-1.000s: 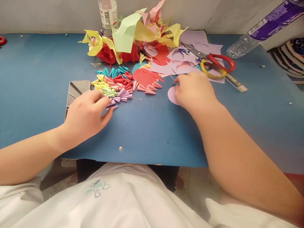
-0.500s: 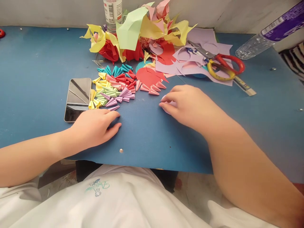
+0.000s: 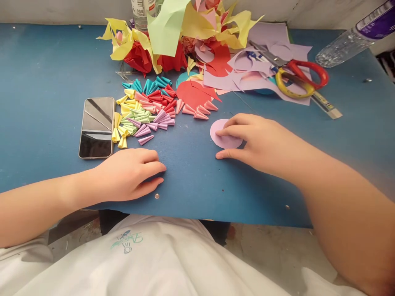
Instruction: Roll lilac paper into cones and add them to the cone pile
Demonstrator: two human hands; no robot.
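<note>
A purple paper circle (image 3: 222, 139) lies flat on the blue table. My right hand (image 3: 251, 142) rests over its right side, fingertips touching the paper and the thumb apart on the table. On the table's left half, my left hand (image 3: 131, 174) lies palm down with its fingers apart, holding nothing. Just beyond it is a single purple paper cone (image 3: 146, 140), in front of a cluster of small rolled cones in teal, yellow, red, green, pink and purple. Several pink paper cones (image 3: 201, 112) sit to the right of that cluster.
A phone (image 3: 96, 128) lies left of the cones. Red paper circles (image 3: 197, 96) and crumpled scraps (image 3: 168, 31) fill the back. Scissors (image 3: 296, 74) with red and yellow handles rest on purple offcuts. A plastic bottle (image 3: 342, 47) leans at the right; another bottle (image 3: 141, 12) stands behind.
My right hand has opened from its pinch, and the purple circle now shows flat beneath its fingers. My left hand has moved slightly toward me and right. The view has shifted a little.
</note>
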